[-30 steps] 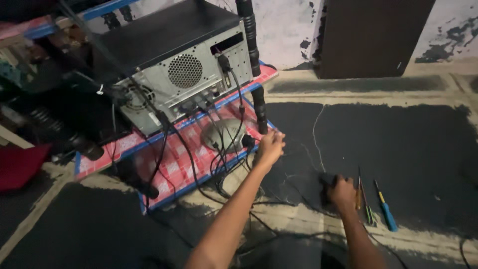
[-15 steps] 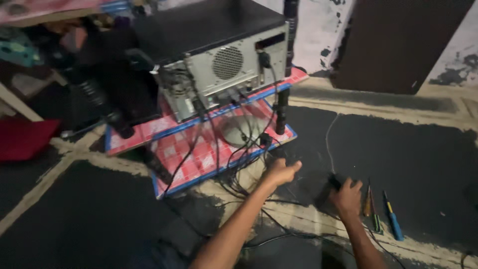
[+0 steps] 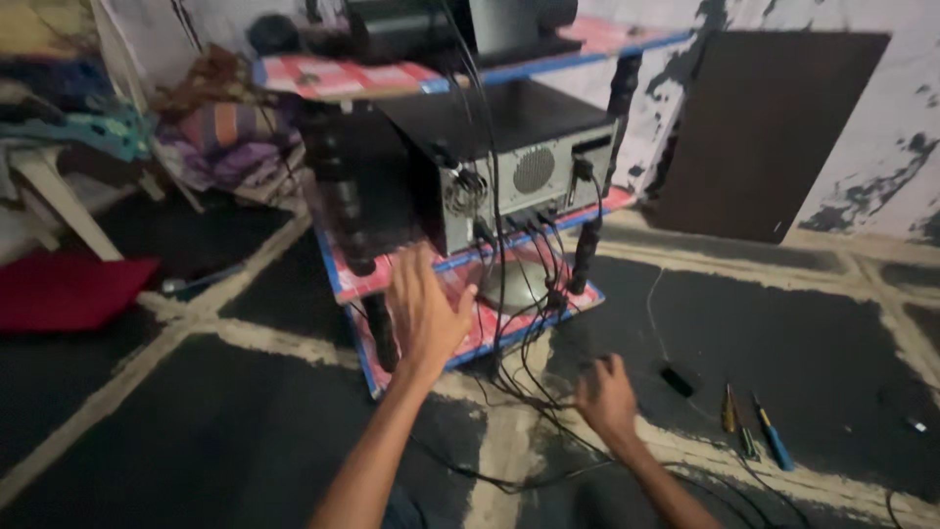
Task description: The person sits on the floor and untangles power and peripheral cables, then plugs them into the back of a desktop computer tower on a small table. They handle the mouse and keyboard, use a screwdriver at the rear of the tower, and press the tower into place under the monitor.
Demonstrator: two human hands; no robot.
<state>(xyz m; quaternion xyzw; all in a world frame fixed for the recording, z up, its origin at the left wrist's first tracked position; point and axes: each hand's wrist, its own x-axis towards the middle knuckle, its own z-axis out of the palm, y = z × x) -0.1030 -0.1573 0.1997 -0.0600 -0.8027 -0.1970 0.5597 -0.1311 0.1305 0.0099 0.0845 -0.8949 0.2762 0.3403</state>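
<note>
The left hand (image 3: 426, 312) is raised with its fingers spread, holding nothing, in front of the lower shelves of a small stand with red-checked tops and blue edges (image 3: 392, 279). On the middle shelf sits a grey metal computer case with a black top (image 3: 509, 157), lying lengthwise front to back, its vented rear panel facing the room. Black cables (image 3: 534, 294) hang from that panel down to the floor. The right hand (image 3: 605, 397) rests low on the dark mat among those cables, fingers loosely bent; whether it grips one I cannot tell. Two screwdrivers, one yellow-handled (image 3: 728, 409) and one blue-handled (image 3: 772, 439), lie to its right.
</note>
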